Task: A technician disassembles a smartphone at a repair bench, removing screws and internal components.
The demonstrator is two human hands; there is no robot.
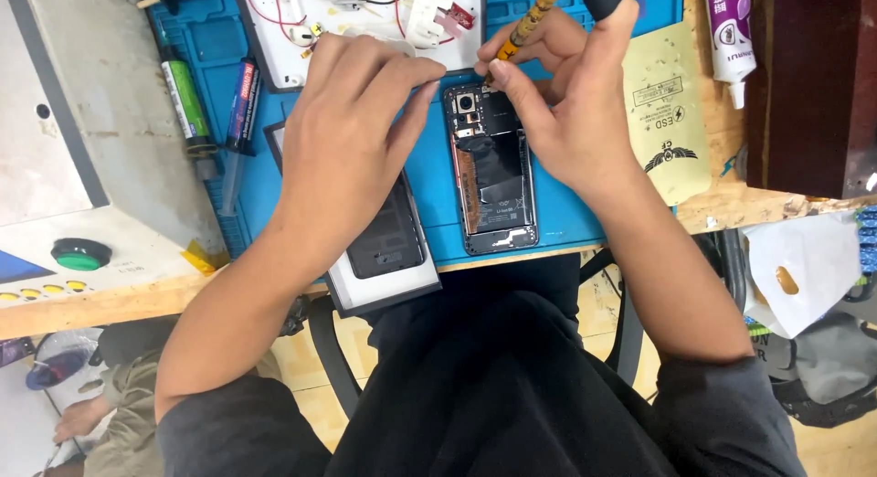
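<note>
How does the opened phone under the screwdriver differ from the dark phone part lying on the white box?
The opened phone shows its insides: camera module, battery, side strips. The dark part shows only a plain, flat surface. The opened phone lies straight on the blue mat; the dark part sits tilted on the white box. The right hand works a screwdriver at the opened phone's top; the left hand partly covers the dark part. Both are similar-sized dark rectangles.
</note>
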